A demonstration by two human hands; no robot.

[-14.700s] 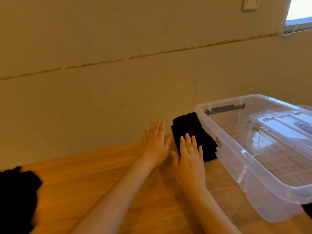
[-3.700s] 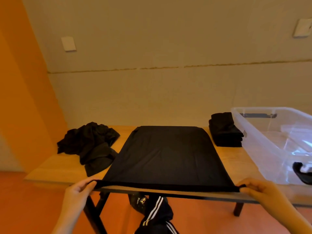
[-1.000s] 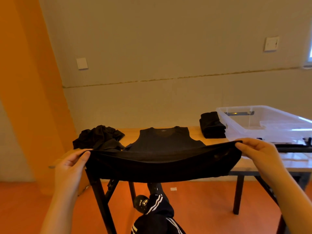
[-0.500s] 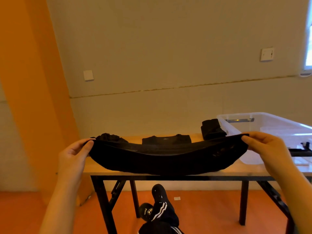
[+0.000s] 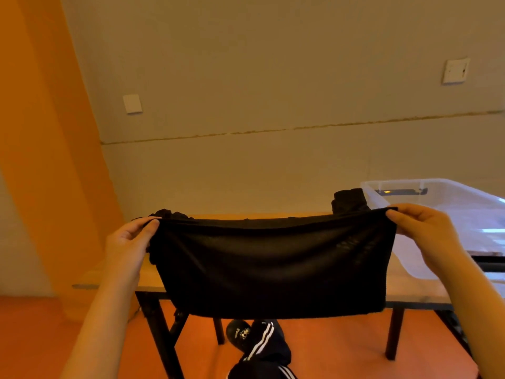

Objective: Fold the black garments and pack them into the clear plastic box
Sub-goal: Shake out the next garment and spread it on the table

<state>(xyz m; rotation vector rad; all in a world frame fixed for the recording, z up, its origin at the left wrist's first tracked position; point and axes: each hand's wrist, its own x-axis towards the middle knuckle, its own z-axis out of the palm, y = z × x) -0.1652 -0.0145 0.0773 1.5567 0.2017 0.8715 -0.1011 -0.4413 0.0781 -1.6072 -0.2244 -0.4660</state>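
Holding a black garment (image 5: 270, 266) stretched between both hands, lifted in front of the tabletop (image 5: 410, 288): left hand (image 5: 127, 247) pinches its upper corner at 9 o'clock, fingers and thumb closed on the fabric edge; right hand (image 5: 426, 231) pinches the opposite upper corner at 3 o'clock in the same way. Top edge sags slightly between the two grips; lower hem hangs free below the tabletop's front edge. Folded black stack (image 5: 348, 201) sits at the far side of the tabletop, 1 o'clock, just beside the clear plastic box (image 5: 464, 203), which occupies the right end. Loose black heap (image 5: 166, 213) peeks above the held cloth near the left hand. Dark striped trouser leg (image 5: 266, 348) and shoe (image 5: 237, 330) show at 6 o'clock over the orange floor (image 5: 41, 337).
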